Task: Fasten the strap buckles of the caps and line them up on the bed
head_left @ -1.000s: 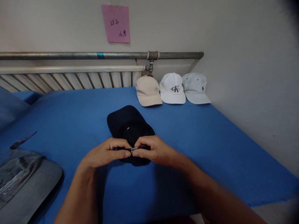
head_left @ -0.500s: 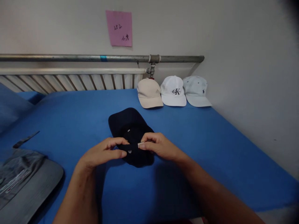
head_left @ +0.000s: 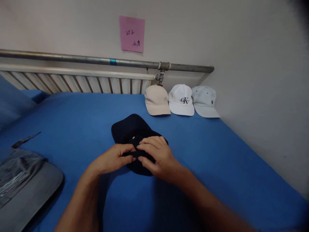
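A black baseball cap (head_left: 131,125) lies on the blue cover in front of me, its brim toward the far left and its inside partly in view. My left hand (head_left: 114,160) pinches the band at the cap's near side between thumb and fingers. Just to the right, my right hand (head_left: 159,158) is closed on the same band, its fingertips almost meeting those of my left. The right fingers cover much of the cap's right side. A small pale tag shows inside the cap.
Along the wall stand a beige cap (head_left: 157,101), a white cap with dark letters (head_left: 181,100) and a pale blue-grey cap (head_left: 205,101). A grey cap (head_left: 31,183) with a loose strap lies at the left. Behind the blue cover (head_left: 79,122) are a radiator (head_left: 103,84) and a metal pipe (head_left: 79,58).
My right hand has shifted its grip and now spreads over more of the cap. The pale piece at its fingertips is out of sight. The view has tilted slightly.
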### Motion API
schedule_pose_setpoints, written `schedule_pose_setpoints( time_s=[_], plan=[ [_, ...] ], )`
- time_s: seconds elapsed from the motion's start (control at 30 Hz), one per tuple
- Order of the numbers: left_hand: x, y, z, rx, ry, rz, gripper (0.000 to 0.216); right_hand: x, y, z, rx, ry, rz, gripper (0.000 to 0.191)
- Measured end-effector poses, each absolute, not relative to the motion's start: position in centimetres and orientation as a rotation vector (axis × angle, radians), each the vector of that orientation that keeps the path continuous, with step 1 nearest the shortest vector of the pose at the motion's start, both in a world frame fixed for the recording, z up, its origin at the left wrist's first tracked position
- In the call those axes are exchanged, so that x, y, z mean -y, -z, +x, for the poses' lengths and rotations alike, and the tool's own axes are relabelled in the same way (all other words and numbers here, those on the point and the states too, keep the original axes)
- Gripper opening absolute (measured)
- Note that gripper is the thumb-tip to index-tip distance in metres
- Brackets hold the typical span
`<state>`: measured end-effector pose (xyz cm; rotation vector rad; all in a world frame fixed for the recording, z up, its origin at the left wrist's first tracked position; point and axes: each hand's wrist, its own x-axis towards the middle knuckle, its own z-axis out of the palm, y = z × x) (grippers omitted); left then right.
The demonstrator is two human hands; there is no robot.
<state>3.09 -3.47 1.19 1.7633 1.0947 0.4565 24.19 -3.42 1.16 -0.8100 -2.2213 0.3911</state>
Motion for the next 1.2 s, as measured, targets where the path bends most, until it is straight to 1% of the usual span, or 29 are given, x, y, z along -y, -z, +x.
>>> schedule_pose_setpoints(
  time_s=[0.1,0.23,0.3,0.4,0.5,0.57,0.67,0.8,0.97,1.1,1.2],
  plan=[
    [3.4,-0.8,3.2,-1.101,-0.433,1.785,0.013,3.7,-0.6,23.7,2.340,-0.352,-0.806,0.018],
    [3.3,-0.6,3.3,-1.082,-0.404,1.744,0.013,3.5,0.1,23.4,2.305,-0.440,-0.838,0.010],
    [3.3,-0.7,3.4,-1.046,-0.381,1.699,0.011,3.4,0.2,23.4,2.247,-0.559,-0.848,0.005],
    [3.3,-1.1,3.4,-1.013,-0.281,1.663,0.010,3.4,0.2,23.3,2.122,-0.817,-0.883,0.007],
    [3.4,-1.3,3.4,-1.032,-0.190,1.704,0.010,3.4,0.1,23.3,1.989,-1.025,-0.924,0.004],
    [3.3,-1.2,3.4,-1.054,-0.188,1.729,0.013,3.3,0.0,23.4,1.928,-1.128,-0.945,0.001],
    [3.2,-0.9,3.4,-1.100,-0.236,1.739,0.013,3.2,-0.1,23.6,1.847,-1.238,-0.979,0.005],
    [3.2,-0.8,3.6,-1.138,-0.265,1.771,0.011,3.0,0.0,23.8,1.789,-1.287,-0.978,0.010],
    [3.3,-1.0,4.3,-1.171,-0.205,1.854,0.016,3.3,-0.2,23.6,1.811,-1.282,-0.940,0.009],
    [3.3,-0.9,4.6,-1.202,-0.282,1.772,0.013,3.4,-0.4,23.7,1.805,-1.282,-0.966,0.010],
    [3.2,-1.0,4.5,-1.190,-0.381,1.617,0.016,3.2,-0.4,23.9,1.739,-1.307,-0.982,0.012]
  ],
)
